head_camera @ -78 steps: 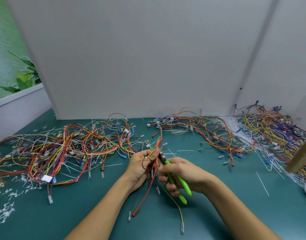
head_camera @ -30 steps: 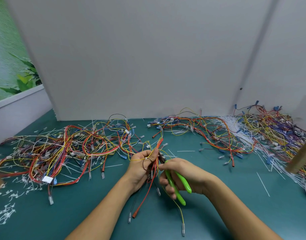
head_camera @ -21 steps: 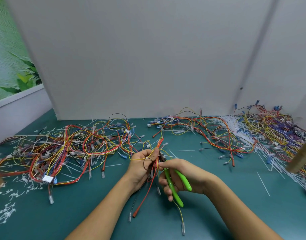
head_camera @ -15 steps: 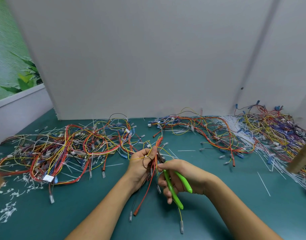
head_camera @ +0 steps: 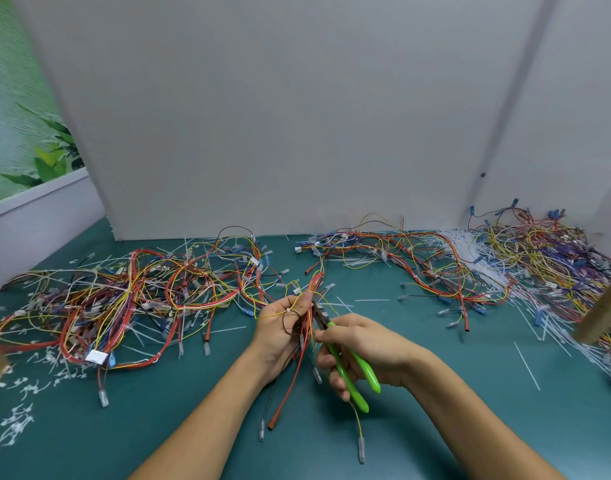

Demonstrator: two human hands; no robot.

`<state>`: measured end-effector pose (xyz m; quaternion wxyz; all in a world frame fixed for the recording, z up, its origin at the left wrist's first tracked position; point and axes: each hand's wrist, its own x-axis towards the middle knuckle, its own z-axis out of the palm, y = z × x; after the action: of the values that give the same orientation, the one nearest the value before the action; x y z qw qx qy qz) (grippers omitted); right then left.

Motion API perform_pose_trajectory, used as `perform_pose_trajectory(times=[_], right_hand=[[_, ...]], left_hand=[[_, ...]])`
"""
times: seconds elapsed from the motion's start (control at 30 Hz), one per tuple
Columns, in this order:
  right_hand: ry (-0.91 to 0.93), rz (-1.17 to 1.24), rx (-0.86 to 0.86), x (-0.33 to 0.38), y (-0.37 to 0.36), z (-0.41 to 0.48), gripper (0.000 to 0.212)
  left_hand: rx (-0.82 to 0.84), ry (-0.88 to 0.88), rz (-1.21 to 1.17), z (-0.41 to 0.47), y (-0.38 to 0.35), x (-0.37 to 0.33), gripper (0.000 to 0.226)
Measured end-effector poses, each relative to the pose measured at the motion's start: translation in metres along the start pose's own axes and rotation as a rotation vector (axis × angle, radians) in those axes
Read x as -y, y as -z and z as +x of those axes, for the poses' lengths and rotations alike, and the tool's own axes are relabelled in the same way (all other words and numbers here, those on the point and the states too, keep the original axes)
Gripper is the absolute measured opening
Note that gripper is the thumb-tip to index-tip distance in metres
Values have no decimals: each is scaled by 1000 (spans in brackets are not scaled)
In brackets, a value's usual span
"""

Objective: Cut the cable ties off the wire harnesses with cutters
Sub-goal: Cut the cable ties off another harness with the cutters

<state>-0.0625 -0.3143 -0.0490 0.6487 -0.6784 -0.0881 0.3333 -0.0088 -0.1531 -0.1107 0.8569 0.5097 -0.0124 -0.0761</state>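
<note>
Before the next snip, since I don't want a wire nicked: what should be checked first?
1. Bundle secured: the left hand grips the wire harness. Ok.
2. Tool in hand: the right hand grips the cutters by the green handles. Ok.
3. Handles spread, ready to squeeze. Ok.
4. Tip at the bundle: it sits against the wires beside the left hand. Ok.
5. Blades on a tie, not a wire: cannot tell. One white cable tie shows near the thumb, but the tip is hidden among the wires.
6. Left fingers clear of the blades: cannot tell, they are close.
</note>
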Motion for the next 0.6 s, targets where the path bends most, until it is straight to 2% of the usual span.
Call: perform_pose_trajectory(times=[0.3,0.4,0.5,0.6], right_hand=[[-39,88,-17,4,-4,1,18],[-81,179,-45,2,-3,6,16],[-178,321,-188,4,10,7,18],[-188,413,-126,8,26,1,16]], left_hand=[[4,-24,-23,-3,-4,-1,19],[-31,-56,46,-2,-4,0,25],[-44,-97,114,-2,-4,3,39],[-16,-96,111,-2,-5,2,33]])
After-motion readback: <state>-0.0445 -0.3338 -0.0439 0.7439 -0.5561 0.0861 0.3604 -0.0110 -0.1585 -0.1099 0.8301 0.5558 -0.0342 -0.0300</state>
